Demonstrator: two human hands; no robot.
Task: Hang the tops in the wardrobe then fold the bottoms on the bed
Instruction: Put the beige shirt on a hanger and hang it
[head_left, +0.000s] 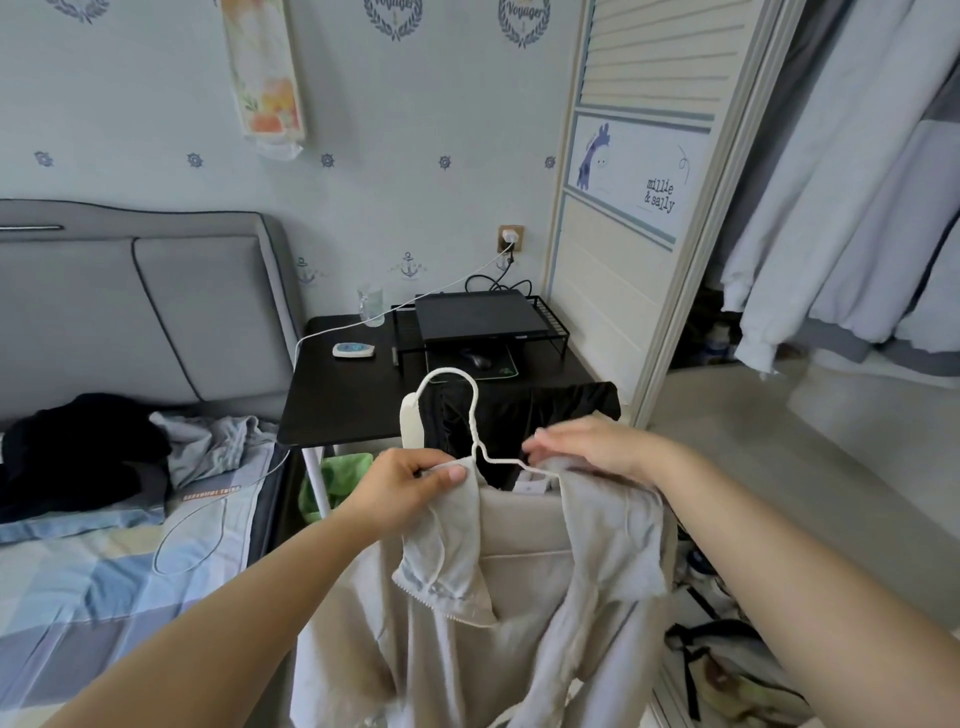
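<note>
A beige top (519, 597) hangs lengthwise downward from a white hanger (470, 410), its hook pointing up and curling left. The left hand (410, 486) pinches the collar against the hanger's arm — thumb on top. The right hand (592, 447) lies over the other shoulder, fingers nearly straight. The wardrobe door (639, 171) reads "millie & sally" (the wallpaper (395, 15) says "Voyager").

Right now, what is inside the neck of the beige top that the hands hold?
A white hanger sits inside the beige top: its hook and neck stand above the collar. A white label shows at the back of the neck. The hanger's arms are covered by cloth, under the left hand and right hand.
</note>
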